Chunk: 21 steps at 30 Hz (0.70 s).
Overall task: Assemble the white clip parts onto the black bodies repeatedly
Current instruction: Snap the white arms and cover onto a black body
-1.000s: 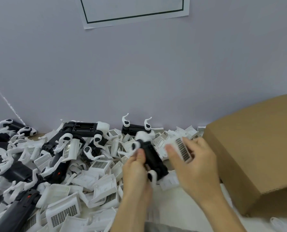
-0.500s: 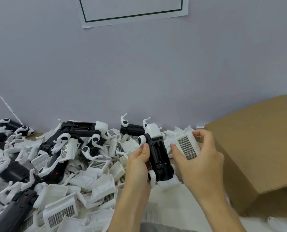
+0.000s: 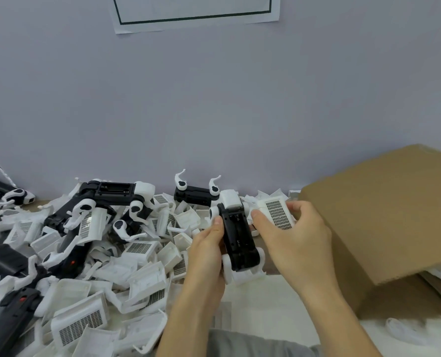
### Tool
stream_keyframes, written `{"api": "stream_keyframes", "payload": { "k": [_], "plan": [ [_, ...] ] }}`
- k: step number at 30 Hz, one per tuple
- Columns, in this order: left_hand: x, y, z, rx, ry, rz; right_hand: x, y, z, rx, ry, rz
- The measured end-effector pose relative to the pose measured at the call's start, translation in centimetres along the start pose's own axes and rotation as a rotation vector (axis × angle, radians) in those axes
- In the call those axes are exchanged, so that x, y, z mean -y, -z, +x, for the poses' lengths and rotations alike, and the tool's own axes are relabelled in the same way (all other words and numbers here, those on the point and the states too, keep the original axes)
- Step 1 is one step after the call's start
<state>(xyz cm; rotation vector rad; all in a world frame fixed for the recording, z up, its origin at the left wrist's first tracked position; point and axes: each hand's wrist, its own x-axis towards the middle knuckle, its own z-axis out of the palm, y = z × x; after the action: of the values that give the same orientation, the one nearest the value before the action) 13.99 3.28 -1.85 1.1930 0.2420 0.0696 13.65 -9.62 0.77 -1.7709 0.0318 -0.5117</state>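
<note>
One black body sits between the two hands just in front of the person, its open recess facing up and its far end pointing toward the wall. The left hand curls around its left side with the thumb pressed along the edge, holding it steady. The right hand pinches a white clip part with a dark grille face between thumb and fingers, just beside the body's upper right and not yet seated on it. This body already carries white pieces at its far end and at its near corners, so I judge the grille piece to be the part left to fit here. Beyond it, the job looks far from finished: the pile of loose white parts spreading to the left holds too many to count, easily dozens, tangled and overlapping. Among them I count roughly seven other black bodies, some half buried; two lie near the wall, one with a recess showing and one with two white hooks standing up, and whether any of them is complete I cannot tell. One cardboard box stands to the right of the hands, touching the heap's edge, and one sheet of paper with a dark border hangs on the wall above.
</note>
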Motion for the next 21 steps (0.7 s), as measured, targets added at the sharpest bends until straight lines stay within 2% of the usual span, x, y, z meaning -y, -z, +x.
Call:
{"api": "stream_keyframes", "payload": {
  "k": [3,7,9,11,14,17,19,21],
  "plan": [
    [0.2,-0.2,0.1,-0.018,0.000,0.005,0.4,1.3,-0.2,0.187,-0.068,-0.090],
    [0.5,-0.1,0.4,-0.053,0.003,0.031,1.1,4.9,-0.8,0.526,-0.086,-0.206],
    [0.7,-0.1,0.3,-0.051,0.011,0.041,1.2,7.9,-1.5,0.652,-0.162,-0.145],
    [0.9,-0.3,0.2,-0.047,0.022,0.021,1.0,11.9,-2.3,0.705,-0.225,-0.071],
    [1.0,-0.6,0.2,-0.046,0.031,-0.028,0.2,18.5,-3.6,0.678,-0.435,-0.070],
    [1.1,-0.8,0.1,-0.047,0.043,-0.064,-2.3,22.7,-4.1,0.575,-0.689,-0.353],
    [1.3,-0.8,0.2,-0.046,0.047,-0.065,-4.0,22.7,-3.1,0.445,-0.720,-0.360],
    [1.4,-0.8,0.2,-0.051,0.053,-0.061,-4.4,21.3,-1.0,0.254,-0.636,-0.194]
  ]
}}
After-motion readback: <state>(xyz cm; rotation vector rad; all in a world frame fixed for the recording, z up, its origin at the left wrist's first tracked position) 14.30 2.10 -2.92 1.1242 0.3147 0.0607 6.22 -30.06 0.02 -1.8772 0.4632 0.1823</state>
